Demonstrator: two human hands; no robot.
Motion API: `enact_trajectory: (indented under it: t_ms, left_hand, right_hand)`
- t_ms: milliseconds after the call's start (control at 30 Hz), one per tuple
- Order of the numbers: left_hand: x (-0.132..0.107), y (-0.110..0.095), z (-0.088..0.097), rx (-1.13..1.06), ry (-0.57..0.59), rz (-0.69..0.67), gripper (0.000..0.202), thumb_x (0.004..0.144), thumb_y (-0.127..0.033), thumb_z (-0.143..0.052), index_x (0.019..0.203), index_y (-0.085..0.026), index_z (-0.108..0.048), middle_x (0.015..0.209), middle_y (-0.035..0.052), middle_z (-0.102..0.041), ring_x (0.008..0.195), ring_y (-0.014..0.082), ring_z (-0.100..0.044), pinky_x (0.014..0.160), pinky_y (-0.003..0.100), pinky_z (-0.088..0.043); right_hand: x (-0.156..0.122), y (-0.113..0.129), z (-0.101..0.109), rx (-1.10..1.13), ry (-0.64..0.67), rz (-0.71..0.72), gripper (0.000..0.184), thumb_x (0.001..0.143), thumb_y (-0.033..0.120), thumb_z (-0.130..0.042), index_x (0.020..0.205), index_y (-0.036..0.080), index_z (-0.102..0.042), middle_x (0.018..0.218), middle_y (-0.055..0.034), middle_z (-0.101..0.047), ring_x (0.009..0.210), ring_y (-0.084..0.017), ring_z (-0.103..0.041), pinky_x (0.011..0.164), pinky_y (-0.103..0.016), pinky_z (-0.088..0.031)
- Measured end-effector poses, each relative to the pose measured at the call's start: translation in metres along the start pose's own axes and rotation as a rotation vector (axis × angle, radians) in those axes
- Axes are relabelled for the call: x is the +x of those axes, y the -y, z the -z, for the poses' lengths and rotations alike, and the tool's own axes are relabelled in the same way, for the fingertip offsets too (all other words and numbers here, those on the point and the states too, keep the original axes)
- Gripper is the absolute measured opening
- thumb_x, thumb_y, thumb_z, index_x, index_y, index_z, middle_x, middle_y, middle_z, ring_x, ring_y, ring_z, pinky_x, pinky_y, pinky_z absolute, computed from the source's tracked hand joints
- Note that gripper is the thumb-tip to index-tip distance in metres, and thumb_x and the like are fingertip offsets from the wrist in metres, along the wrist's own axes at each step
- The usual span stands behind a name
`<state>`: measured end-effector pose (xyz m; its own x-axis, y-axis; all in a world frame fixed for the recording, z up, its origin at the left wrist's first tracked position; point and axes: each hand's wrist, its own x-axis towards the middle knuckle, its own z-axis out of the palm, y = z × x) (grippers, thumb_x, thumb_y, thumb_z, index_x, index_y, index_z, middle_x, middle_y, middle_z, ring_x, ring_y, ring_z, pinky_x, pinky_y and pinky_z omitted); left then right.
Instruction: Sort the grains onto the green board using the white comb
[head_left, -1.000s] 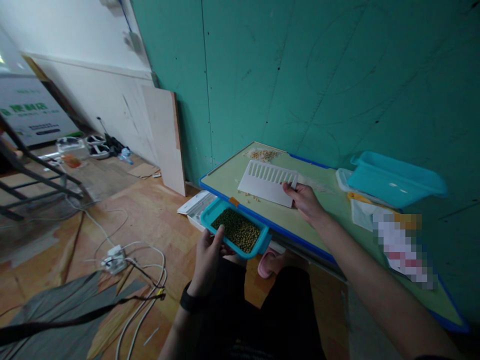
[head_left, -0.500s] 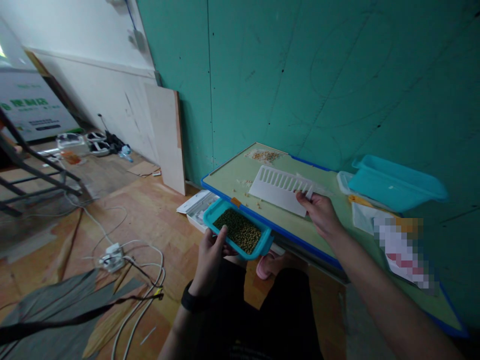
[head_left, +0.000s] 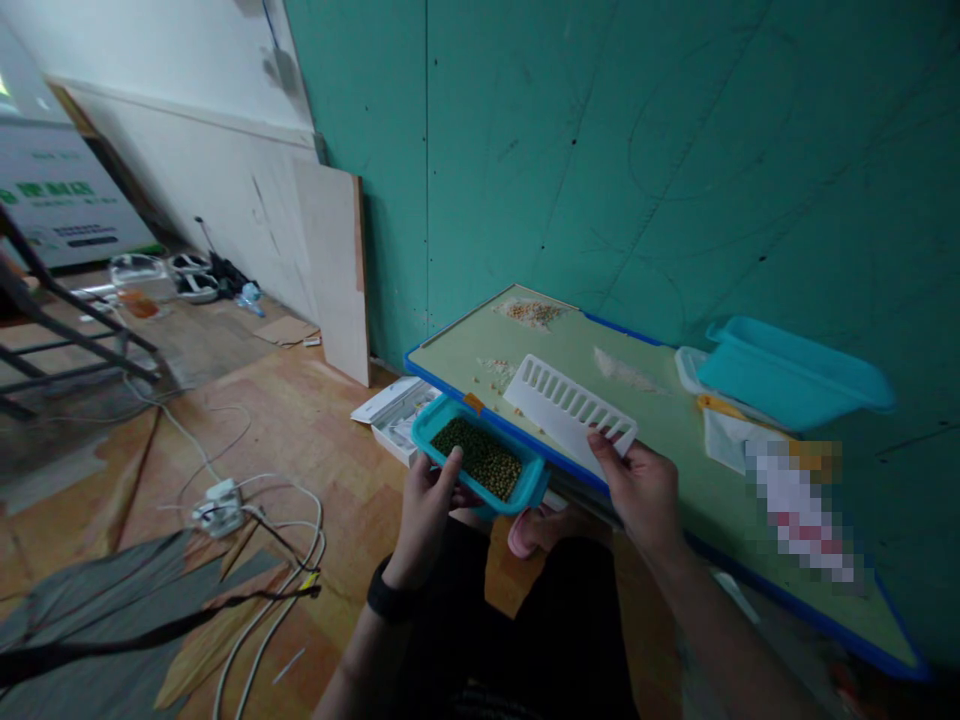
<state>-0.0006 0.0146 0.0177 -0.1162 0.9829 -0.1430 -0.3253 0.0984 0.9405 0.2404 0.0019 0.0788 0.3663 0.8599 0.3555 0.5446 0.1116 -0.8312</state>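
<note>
Just off the table's front edge, my left hand (head_left: 429, 510) grips a turquoise plastic tray (head_left: 534, 482), its thumb over the near rim. Dark green beans (head_left: 456, 436) fill one side of the tray, and paler beans (head_left: 501, 474) the other. My right hand (head_left: 646, 490) pinches one end of a white slotted plastic plate (head_left: 559, 412), which slants over the table's front edge beside the tray. Behind the plate, yellow grains (head_left: 531, 313) lie heaped at the far corner. A strip of whitish grains (head_left: 621, 370) and a small scatter of grains (head_left: 496, 372) lie nearer.
The pale green table (head_left: 697, 500) has a blue edge and stands against a green wall. On its right are a turquoise bin (head_left: 795, 375) and a blurred packet (head_left: 802, 515). A white box (head_left: 394, 415) sits below the left corner; cables (head_left: 319, 545) cross the floor.
The slotted plate has come toward me and down, off the whitish grain strip, which now shows. My right hand moved with it. The tray has barely shifted in my left hand.
</note>
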Motion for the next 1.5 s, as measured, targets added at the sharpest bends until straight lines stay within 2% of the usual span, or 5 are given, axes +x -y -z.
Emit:
enact_trajectory:
  t_ms: [367, 633, 800, 1100, 1500]
  left_hand:
    - [0.001, -0.002, -0.004, -0.029, -0.013, 0.011, 0.044, 0.076, -0.057, -0.077, 0.087, -0.02, -0.055, 0.055, -0.0041, -0.063, 0.044, 0.0157, -0.065, 0.045, 0.025, -0.056]
    - [0.01, -0.001, 0.01, -0.055, 0.001, 0.009, 0.048, 0.074, -0.057, -0.079, 0.091, -0.02, -0.054, 0.056, -0.0056, -0.062, 0.044, 0.0146, -0.063, 0.045, 0.026, -0.057]
    - [0.008, 0.001, 0.008, -0.033, -0.001, -0.007, 0.048, 0.074, -0.058, -0.078, 0.09, -0.02, -0.054, 0.056, -0.0055, -0.063, 0.042, 0.0147, -0.063, 0.043, 0.026, -0.055]
    - [0.007, -0.001, 0.01, -0.029, 0.01, 0.011, 0.051, 0.073, -0.06, -0.078, 0.093, -0.018, -0.056, 0.056, -0.0052, -0.062, 0.043, 0.0141, -0.063, 0.043, 0.023, -0.052]
    - [0.006, -0.001, 0.013, -0.043, 0.022, 0.022, 0.051, 0.074, -0.059, -0.078, 0.095, -0.018, -0.056, 0.06, -0.0063, -0.06, 0.044, 0.0132, -0.063, 0.042, 0.022, -0.051]
  right_hand:
    - [-0.029, 0.044, -0.04, -0.053, 0.029, 0.245, 0.032, 0.092, 0.052, -0.06, 0.093, 0.028, -0.081, 0.084, -0.0074, -0.079, 0.074, -0.026, -0.073, 0.072, -0.034, -0.055]
    - [0.056, -0.003, -0.002, -0.007, -0.144, 0.053, 0.06, 0.074, 0.075, -0.068, 0.08, 0.016, -0.077, 0.074, -0.0061, -0.075, 0.079, -0.027, -0.068, 0.07, -0.032, -0.051]
    - [0.098, -0.028, -0.013, 0.203, -0.083, -0.07, 0.065, 0.062, 0.078, -0.074, 0.077, 0.015, -0.074, 0.072, -0.0026, -0.07, 0.074, -0.021, -0.065, 0.068, -0.031, -0.049]
    - [0.116, -0.016, -0.057, 0.329, 0.039, -0.103, 0.064, 0.059, 0.078, -0.075, 0.074, 0.016, -0.072, 0.065, -0.0023, -0.066, 0.07, -0.02, -0.063, 0.062, -0.029, -0.048]
    - [0.121, -0.01, -0.067, 0.315, 0.077, -0.097, 0.063, 0.059, 0.077, -0.076, 0.073, 0.016, -0.071, 0.063, -0.0018, -0.063, 0.071, -0.021, -0.062, 0.063, -0.03, -0.046]
